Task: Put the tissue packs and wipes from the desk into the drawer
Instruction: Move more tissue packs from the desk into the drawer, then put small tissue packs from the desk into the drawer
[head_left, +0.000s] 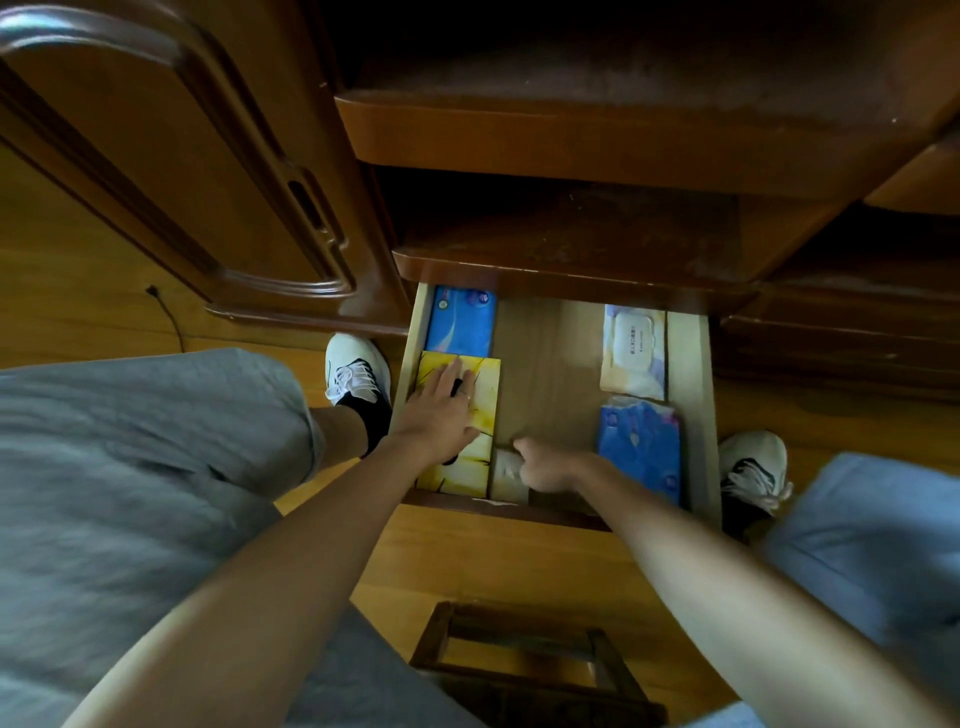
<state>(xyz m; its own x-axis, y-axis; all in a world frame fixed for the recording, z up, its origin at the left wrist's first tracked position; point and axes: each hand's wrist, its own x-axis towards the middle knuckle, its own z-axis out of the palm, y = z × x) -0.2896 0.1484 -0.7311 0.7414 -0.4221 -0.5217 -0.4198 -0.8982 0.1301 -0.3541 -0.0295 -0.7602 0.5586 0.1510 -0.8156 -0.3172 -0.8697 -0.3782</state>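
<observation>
Tissue packs and wipes are already lying in the open drawer (693, 395), pulled out under the dark wooden shelves, so the task is looking close to done. No tabletop is showing from here, so whether anything is waiting up there cannot be told.

Along the left wall, a blue tissue pack (461, 321) is sitting at the back, with a yellow tissue pack (475, 457) just in front of it, touching end to end. The left hand (440, 402) is lying flat on the yellow pack, fingers stretched out and close together, pressing rather than gripping.

At the drawer's front, between the two rows, a small pale pack (506, 475) is standing right beside the yellow one. The right hand (550, 467) is curled against it, fingers bent in, but whether they are actually clamped on it cannot be told, since the knuckles are hiding the contact.

Along the right wall, a wipes pack (634, 345) with a white flip lid is resting at the back, and another blue tissue pack (640, 452) is lying in front of it.

To finish this well, I would be keeping the flat hand pinning the yellow pack so it is not sliding, while easing the small pack down level beside it, below the drawer's rim.
</observation>
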